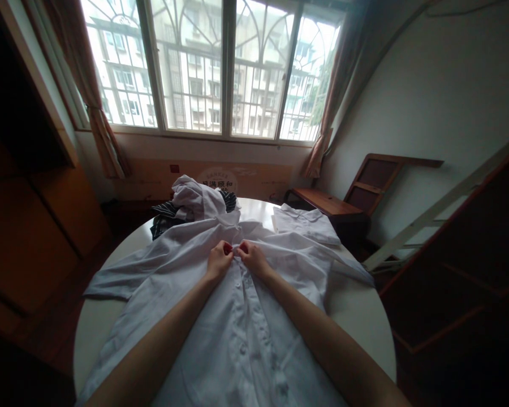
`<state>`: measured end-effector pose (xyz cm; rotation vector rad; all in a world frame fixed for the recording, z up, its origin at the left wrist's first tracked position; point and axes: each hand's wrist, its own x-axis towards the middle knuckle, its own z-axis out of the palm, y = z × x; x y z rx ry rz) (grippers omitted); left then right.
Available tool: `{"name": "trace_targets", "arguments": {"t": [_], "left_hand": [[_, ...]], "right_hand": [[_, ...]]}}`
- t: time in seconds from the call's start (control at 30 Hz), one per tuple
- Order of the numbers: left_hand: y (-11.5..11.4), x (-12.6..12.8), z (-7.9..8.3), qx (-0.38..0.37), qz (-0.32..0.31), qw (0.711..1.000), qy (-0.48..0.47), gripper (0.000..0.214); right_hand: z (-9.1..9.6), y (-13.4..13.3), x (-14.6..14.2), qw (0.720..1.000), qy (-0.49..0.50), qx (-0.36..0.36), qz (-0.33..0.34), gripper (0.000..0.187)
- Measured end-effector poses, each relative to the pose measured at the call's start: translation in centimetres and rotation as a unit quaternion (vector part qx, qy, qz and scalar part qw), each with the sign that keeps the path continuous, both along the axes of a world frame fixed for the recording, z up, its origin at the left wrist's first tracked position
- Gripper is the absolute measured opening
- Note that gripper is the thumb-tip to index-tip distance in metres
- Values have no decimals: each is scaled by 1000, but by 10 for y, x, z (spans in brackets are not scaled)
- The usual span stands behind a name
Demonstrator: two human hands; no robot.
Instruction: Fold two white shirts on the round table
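Daylight from the wide, barred window (189, 68) falls on the round white worktop (89, 339) that I watch remotely. A white, long-sleeved, button-front shirt (186, 350) lies spread across it, front up. My left hand (219, 260) and right hand (253, 259) each pinch its front opening near the top, fingertips close together. I'd keep both front edges level, handle the cloth lightly, and avoid tugging, so the fabric below stays flat and unpuckered.
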<state>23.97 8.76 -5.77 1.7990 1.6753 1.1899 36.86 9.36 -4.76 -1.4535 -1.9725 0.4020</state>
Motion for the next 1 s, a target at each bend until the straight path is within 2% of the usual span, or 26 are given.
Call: {"name": "trace_targets", "arguments": {"t": [0.17,0.37,0.57,0.67,0.83,1.0], "left_hand": [[5,-3,-1,0,-23,1000,5,11],[13,-3,-2,4,-33,999,16,13],[18,-3,-3,16,-32,999,30,13],[19,-1,-2,18,-33,999,33,13],[20,0,-1,18,-35,999,33,12],[21,0,0,25,-37,998,42,10]], "right_hand": [[7,-5,0,997,-67,-8,41,15],[17,-17,-3,985,-163,-35,54,16],[33,-40,-4,964,-245,-81,68,18],[37,-57,-5,950,-290,-82,84,22],[27,-78,-11,950,-303,-48,64,24],[13,-83,-14,961,-275,-33,16,24]]}}
